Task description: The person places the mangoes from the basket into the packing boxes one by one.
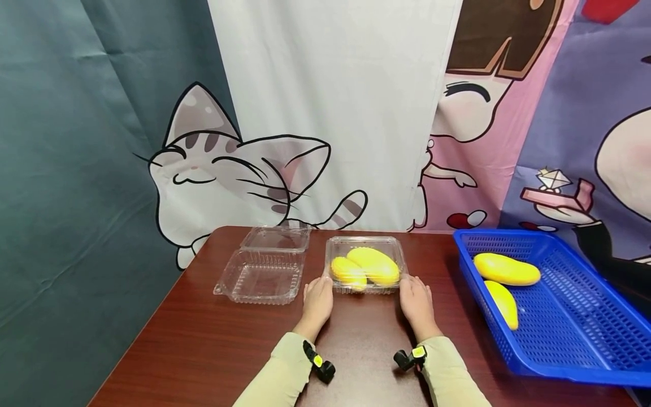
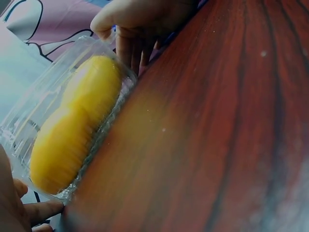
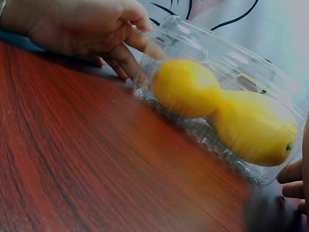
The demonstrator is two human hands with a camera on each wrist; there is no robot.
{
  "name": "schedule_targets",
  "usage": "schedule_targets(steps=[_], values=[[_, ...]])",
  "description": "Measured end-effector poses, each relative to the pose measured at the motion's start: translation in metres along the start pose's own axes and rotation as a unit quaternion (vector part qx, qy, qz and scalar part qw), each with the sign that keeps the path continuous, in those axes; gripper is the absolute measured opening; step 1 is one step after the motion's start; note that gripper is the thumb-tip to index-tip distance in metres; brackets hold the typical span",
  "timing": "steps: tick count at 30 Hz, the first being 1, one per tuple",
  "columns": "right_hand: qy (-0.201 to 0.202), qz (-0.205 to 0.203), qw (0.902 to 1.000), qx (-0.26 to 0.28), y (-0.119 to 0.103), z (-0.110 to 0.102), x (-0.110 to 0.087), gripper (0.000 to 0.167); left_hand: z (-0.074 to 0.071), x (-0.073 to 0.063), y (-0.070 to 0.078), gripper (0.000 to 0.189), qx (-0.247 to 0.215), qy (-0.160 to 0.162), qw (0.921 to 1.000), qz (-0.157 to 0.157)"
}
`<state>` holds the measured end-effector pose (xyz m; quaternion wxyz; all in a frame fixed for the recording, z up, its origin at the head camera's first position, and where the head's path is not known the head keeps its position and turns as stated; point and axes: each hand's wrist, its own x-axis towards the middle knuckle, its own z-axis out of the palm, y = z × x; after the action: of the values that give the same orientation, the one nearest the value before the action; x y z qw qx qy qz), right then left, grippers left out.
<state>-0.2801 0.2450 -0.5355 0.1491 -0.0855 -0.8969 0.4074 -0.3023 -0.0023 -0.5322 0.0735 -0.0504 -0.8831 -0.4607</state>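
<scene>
A clear plastic clamshell box (image 1: 365, 242) with its lid down stands on the table in front of me, holding two yellow mangoes (image 1: 375, 265). My left hand (image 1: 317, 299) holds its near left corner, fingers along the side wall, as the right wrist view also shows. At the opposite corner my right hand (image 1: 417, 302) grips the box, its thumb near the lid's edge in the left wrist view. Inside, the mangoes (image 3: 256, 128) lie against each other, visible through the plastic. Part of each hand's fingers is hidden behind the box.
A second clear clamshell box (image 1: 267, 280) stands to the left with its lid folded back. On the right a blue plastic basket (image 1: 574, 376) contains two more mangoes (image 1: 507, 269). The dark red wooden table (image 1: 213, 350) ends at a printed curtain (image 1: 335, 113) behind.
</scene>
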Motion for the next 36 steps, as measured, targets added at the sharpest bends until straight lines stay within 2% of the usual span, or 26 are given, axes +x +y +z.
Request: schedule_targets(steps=[4, 6, 10, 13, 17, 21, 29, 33, 36], values=[[0.03, 0.028, 0.9981, 0.046, 0.0, 0.001, 0.0, 0.051, 0.001, -0.001, -0.002, 0.051, 0.003, -0.016, 0.9998, 0.01], [0.046, 0.029, 0.9957, 0.075, 0.0, 0.001, 0.0, 0.05, 0.001, -0.001, -0.003, 0.055, -0.021, -0.015, 0.9996, 0.011], [0.058, -0.008, 0.9927, 0.105, 0.001, 0.001, -0.001, 0.047, 0.0, 0.0, -0.003, 0.062, -0.089, -0.014, 0.9954, 0.031], [0.068, -0.034, 0.9912, 0.109, 0.002, 0.0, -0.002, 0.043, -0.001, 0.0, -0.003, 0.06, -0.114, -0.034, 0.9916, 0.05], [0.089, -0.051, 0.99, 0.096, 0.007, -0.004, -0.002, 0.04, 0.001, -0.001, -0.002, 0.057, -0.115, -0.057, 0.9901, 0.057], [0.116, -0.05, 0.989, 0.077, 0.017, -0.013, -0.001, 0.041, 0.011, -0.004, 0.007, 0.058, -0.114, -0.076, 0.9878, 0.074], [0.217, -0.037, 0.9747, 0.039, 0.035, -0.045, -0.003, 0.047, 0.05, -0.01, 0.039, 0.06, -0.073, -0.129, 0.9808, 0.126], [0.232, -0.026, 0.9717, 0.033, 0.035, -0.052, -0.006, 0.048, 0.058, -0.011, 0.046, 0.062, -0.071, -0.147, 0.9784, 0.126], [0.247, -0.036, 0.9676, 0.038, 0.036, -0.053, -0.006, 0.048, 0.055, -0.014, 0.048, 0.063, -0.076, -0.145, 0.9801, 0.112]])
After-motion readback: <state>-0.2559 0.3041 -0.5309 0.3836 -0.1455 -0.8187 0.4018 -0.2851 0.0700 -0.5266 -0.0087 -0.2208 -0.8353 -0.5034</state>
